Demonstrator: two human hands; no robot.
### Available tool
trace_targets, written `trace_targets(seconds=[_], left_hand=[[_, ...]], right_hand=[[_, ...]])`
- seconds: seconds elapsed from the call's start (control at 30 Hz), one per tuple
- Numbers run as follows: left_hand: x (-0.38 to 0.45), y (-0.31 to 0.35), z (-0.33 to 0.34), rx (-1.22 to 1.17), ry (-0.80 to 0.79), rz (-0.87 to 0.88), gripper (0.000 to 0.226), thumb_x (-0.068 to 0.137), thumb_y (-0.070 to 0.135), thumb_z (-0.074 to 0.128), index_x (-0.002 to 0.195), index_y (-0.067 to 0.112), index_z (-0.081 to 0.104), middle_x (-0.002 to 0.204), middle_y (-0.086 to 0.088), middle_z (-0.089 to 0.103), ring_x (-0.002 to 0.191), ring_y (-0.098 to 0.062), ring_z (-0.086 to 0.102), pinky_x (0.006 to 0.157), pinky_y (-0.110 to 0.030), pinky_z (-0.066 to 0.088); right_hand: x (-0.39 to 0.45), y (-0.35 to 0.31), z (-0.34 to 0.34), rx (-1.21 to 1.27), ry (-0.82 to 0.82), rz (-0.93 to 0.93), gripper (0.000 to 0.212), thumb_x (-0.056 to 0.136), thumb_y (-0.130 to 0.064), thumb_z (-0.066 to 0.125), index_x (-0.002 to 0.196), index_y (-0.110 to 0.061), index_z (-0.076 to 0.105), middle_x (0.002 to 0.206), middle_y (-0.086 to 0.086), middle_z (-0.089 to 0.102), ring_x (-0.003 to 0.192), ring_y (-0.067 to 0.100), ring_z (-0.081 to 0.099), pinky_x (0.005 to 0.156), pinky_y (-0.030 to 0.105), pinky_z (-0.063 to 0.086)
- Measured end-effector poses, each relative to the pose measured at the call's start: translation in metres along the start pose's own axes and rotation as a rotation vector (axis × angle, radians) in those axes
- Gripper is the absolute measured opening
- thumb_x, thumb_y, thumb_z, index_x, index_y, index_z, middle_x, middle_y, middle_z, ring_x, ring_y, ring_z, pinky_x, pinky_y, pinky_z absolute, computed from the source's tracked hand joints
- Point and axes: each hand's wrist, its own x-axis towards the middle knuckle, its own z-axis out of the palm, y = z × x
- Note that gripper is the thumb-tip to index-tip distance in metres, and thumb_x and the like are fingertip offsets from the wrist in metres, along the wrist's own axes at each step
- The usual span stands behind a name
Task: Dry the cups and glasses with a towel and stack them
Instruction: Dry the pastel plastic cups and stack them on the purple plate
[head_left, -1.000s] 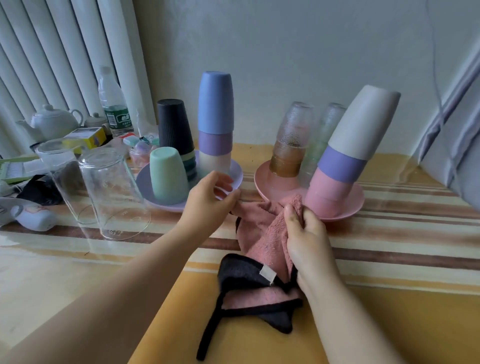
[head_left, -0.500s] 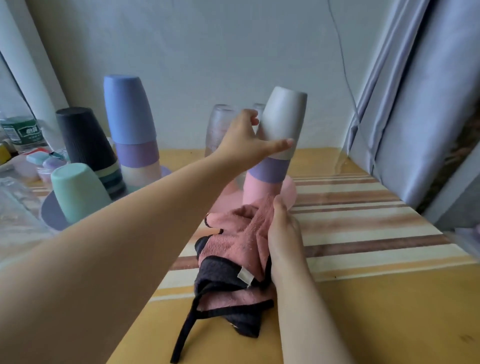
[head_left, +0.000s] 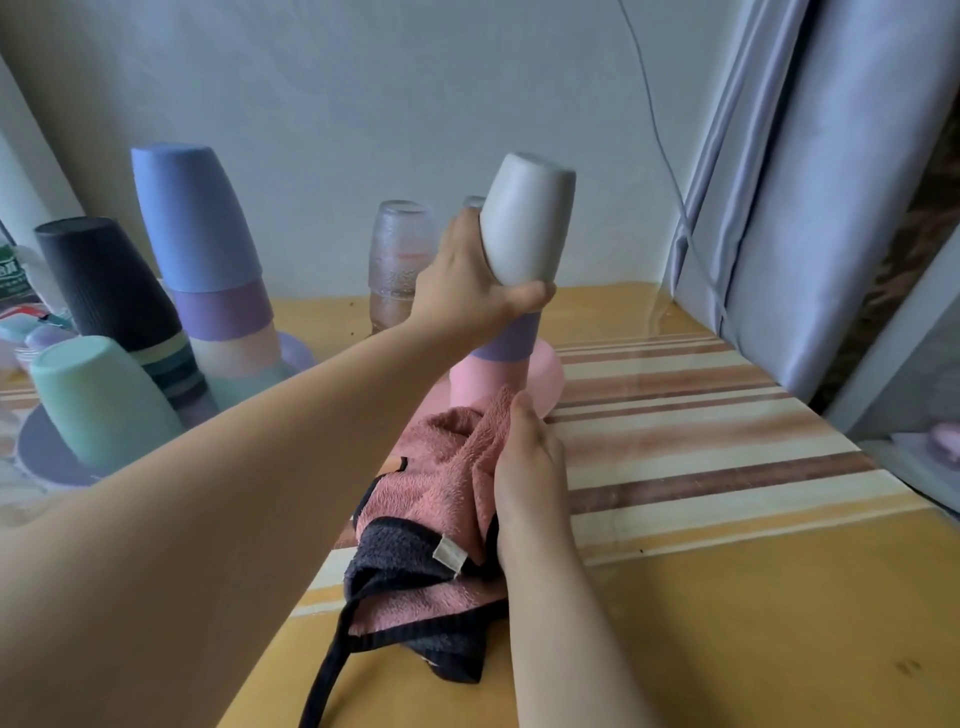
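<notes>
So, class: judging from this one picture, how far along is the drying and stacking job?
Done: nothing is clearly dried; cups stand upside down in stacks on the pink plate and the purple plate. In hand: the left hand grips the grey cup atop the purple and pink cups, while the right hand holds the pink towel. Left: wiping this cup, then the others and the glasses.

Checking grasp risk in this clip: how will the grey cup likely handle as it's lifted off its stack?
The grey cup looks like light, rigid plastic; the left hand grips it alone. Its smooth, tapered wall may slip if wet. The purple cup beneath could lift with it or tilt.
</notes>
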Motion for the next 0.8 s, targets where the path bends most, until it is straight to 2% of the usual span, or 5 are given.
trace_targets(seconds=[0.13, 0.47, 0.6, 0.73, 0.8], left_hand=[[0.005, -0.001, -0.001, 0.075, 0.034, 0.070, 0.072, 0.069, 0.052, 0.074, 0.124, 0.017, 0.041, 0.116, 0.003, 0.053, 0.098, -0.022, 0.054, 0.077, -0.032, 0.037], [0.012, 0.006, -0.011, -0.426, 0.000, 0.006, 0.083, 0.048, 0.055, 0.073, 0.117, 0.023, 0.039, 0.120, -0.001, 0.056, 0.111, -0.016, 0.057, 0.091, -0.041, 0.053], [0.014, 0.014, -0.024, -0.490, 0.008, 0.068, 0.083, 0.055, 0.052, 0.074, 0.121, 0.015, 0.042, 0.119, -0.005, 0.059, 0.110, -0.016, 0.060, 0.092, -0.042, 0.053], [-0.005, 0.018, -0.047, -0.533, 0.015, 0.069, 0.086, 0.056, 0.050, 0.074, 0.125, 0.010, 0.041, 0.121, -0.010, 0.059, 0.111, -0.020, 0.062, 0.094, -0.047, 0.052], [-0.029, 0.008, -0.062, -0.509, -0.018, 0.003, 0.083, 0.053, 0.050, 0.073, 0.121, 0.016, 0.041, 0.116, -0.007, 0.060, 0.098, -0.015, 0.065, 0.088, -0.045, 0.056]], right_hand=[[0.000, 0.001, 0.000, -0.017, 0.007, -0.013, 0.033, 0.099, -0.036, 0.040, 0.073, -0.025, 0.056, 0.075, -0.018, 0.058, 0.077, 0.001, 0.056, 0.082, 0.024, 0.041], [0.000, 0.001, 0.000, -0.043, -0.001, -0.033, 0.037, 0.099, -0.034, 0.040, 0.066, -0.024, 0.053, 0.070, -0.016, 0.056, 0.071, 0.002, 0.054, 0.080, 0.024, 0.041], [0.000, 0.000, 0.002, -0.037, 0.002, -0.037, 0.035, 0.099, -0.035, 0.040, 0.069, -0.024, 0.054, 0.073, -0.016, 0.058, 0.076, 0.008, 0.056, 0.080, 0.025, 0.041], [0.002, 0.004, 0.001, -0.034, 0.003, -0.062, 0.028, 0.099, -0.035, 0.040, 0.097, -0.022, 0.064, 0.078, -0.017, 0.058, 0.088, 0.014, 0.058, 0.087, 0.027, 0.043], [0.001, 0.005, 0.000, -0.029, -0.001, -0.046, 0.028, 0.099, -0.036, 0.041, 0.090, -0.024, 0.065, 0.086, -0.008, 0.065, 0.094, 0.017, 0.061, 0.091, 0.032, 0.047]])
